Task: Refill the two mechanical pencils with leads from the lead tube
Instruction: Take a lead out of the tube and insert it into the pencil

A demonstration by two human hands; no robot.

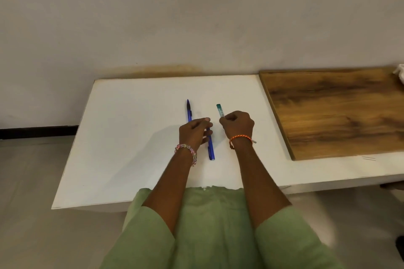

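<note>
Right hand (pixel 238 125) curled round the lower part of a teal-capped tube (pixel 220 110), thumb and forefinger pinching it; the capped end sticks out past the fingers, away from the person. Taken to be the lead tube. A thin grey tip (pixel 254 141) shows just behind the right wrist — cannot tell what it belongs to.

Left hand (pixel 195 131) lies over two blue pencils on the white table (pixel 131 137), fingers bent down onto them. One pencil (pixel 188 111) runs out beyond the fingertips, the other (pixel 210 148) runs back beside the wrist. Whether the fingers actually close round either barrel is hidden — cannot tell.

Judged step: start of refill, nothing opened yet.

Risks:
- Tube cap pulled off with the tube tilted — leads spill onto the table and roll or snap.
- Pinch sits low on the tube; a hard tug on the cap could jerk it loose.
- Left hand picking up both pencils at once; one may slip and roll off toward the near edge.
</note>
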